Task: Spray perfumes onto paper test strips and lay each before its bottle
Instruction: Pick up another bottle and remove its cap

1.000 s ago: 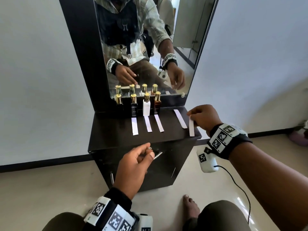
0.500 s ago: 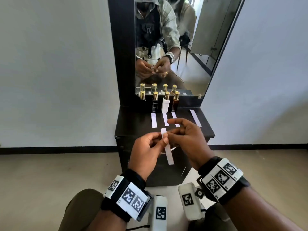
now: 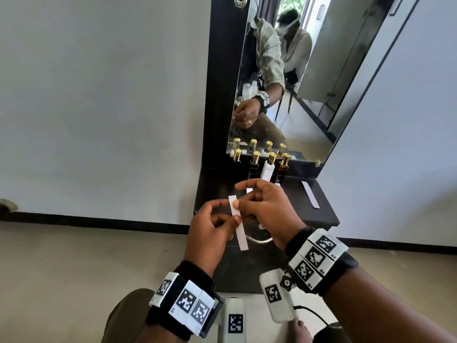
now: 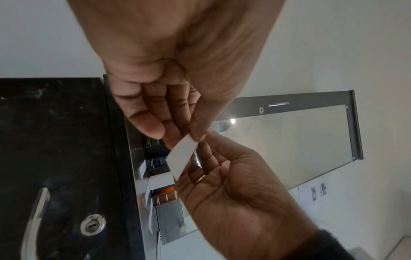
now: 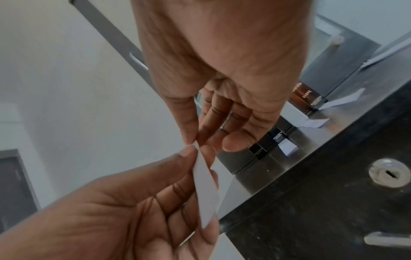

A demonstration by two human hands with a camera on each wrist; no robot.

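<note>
Our left hand and right hand pinch one strip before four gold-capped bottles, hiding laid strips; labels too small to read.

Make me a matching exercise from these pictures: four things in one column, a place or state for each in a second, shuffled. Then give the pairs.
Things
1. held test strip
2. white bottle
3. spare strip
4. drawer handle

Place or state
A. lying alone at the right of the cabinet top
B. pinched between left hand and right hand
C. on the cabinet front, below the top
D. standing third from the left in the row

Pairs: 1-B, 2-D, 3-A, 4-C
</note>
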